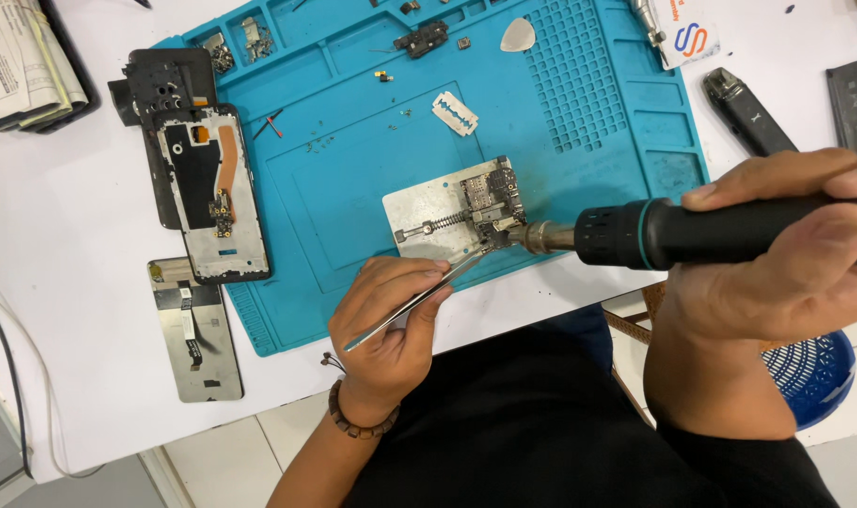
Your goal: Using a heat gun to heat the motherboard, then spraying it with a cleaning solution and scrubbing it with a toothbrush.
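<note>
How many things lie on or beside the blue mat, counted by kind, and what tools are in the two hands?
Hand tools held: 2 (tweezers in left hand, hot-air tool in right hand)
Circuit board in metal holder: 1
Opened phone frames: 1
Screen panels: 1
Razor blades: 1
Plectrum-shaped picks: 1
Total: 7

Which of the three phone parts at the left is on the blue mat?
None lies fully on it; only the middle frame, with the orange strip, overlaps the blue mat's left edge.
</note>
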